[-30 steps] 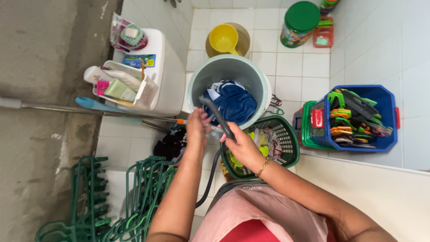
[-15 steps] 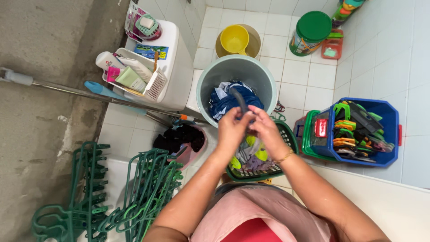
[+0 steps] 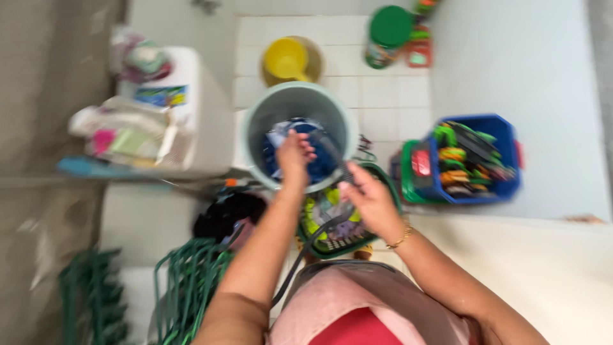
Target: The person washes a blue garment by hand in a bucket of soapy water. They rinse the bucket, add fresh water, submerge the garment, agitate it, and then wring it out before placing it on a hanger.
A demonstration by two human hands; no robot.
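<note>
The view is blurred by motion. A grey bucket (image 3: 255, 128) stands on the tiled floor with blue cloth (image 3: 319, 167) inside. My left hand (image 3: 294, 155) reaches over the bucket's opening, fingers bent, just above the cloth. My right hand (image 3: 367, 198) grips a dark hose (image 3: 332, 152) whose end points into the bucket; the hose runs down past my body. A green basket (image 3: 332, 239) with mixed clothes sits under my right hand.
A yellow scoop (image 3: 285, 59) lies behind the bucket. A blue bin (image 3: 504, 185) of coloured pegs is at the right, a green-lidded tub (image 3: 388, 35) beyond it. A white stand with a basket of bottles (image 3: 131, 137) is at the left. Green hangers (image 3: 185, 287) lie near-left.
My hands have parted: the left moved forward over the bucket, the right drew back along the hose. The camera swung, blurring the view.
</note>
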